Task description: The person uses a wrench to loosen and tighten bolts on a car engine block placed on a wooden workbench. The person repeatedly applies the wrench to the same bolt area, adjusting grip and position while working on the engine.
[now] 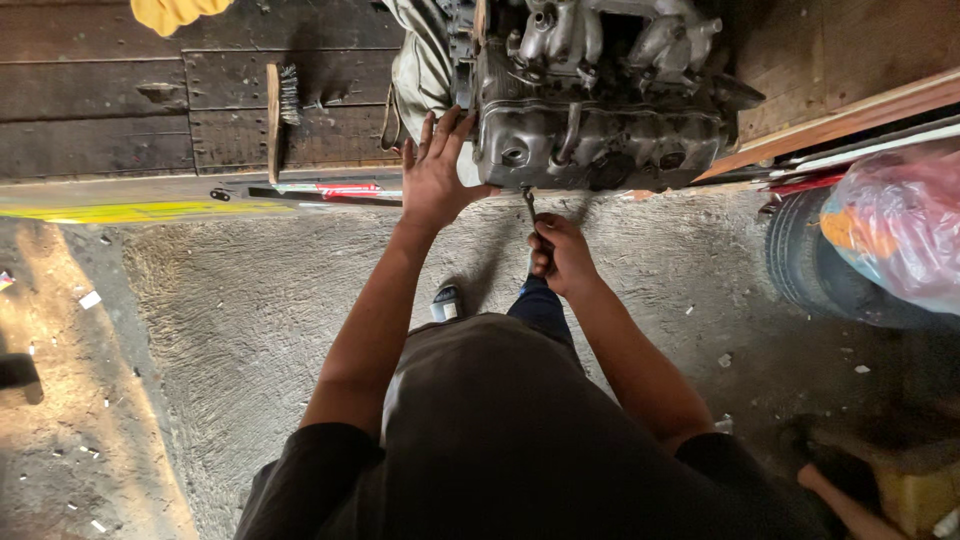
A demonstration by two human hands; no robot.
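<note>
Right now my left hand (436, 172) lies flat and spread against the near left corner of the grey engine block (598, 120), fingers wide and pointing up along its side, holding nothing but bracing the casting. My right hand (560, 255) is closed in a fist around the handle of a slim dark tool (529, 203), a screwdriver or thin wrench as far as I can tell, whose shaft runs up to the bottom edge of the block, where its tip meets a fastener I cannot make out. I judge I am working that fastener on the lower edge while steadying the block; the next move calls for keeping the tip seated and the shaft in line, pressing in as I turn, with the braced hand taking up the push so the block does not shift. The block sits on a dark wooden platform (100, 100) at the edge of a rough, raked concrete floor (250, 300) scattered with small scraps. A wire brush (280, 110) lies on the planks well to the left, a yellow cloth (175, 12) at the top edge, a black tyre (805, 255) and a pink plastic bag (900, 225) to the right. The light is dim and warm.
</note>
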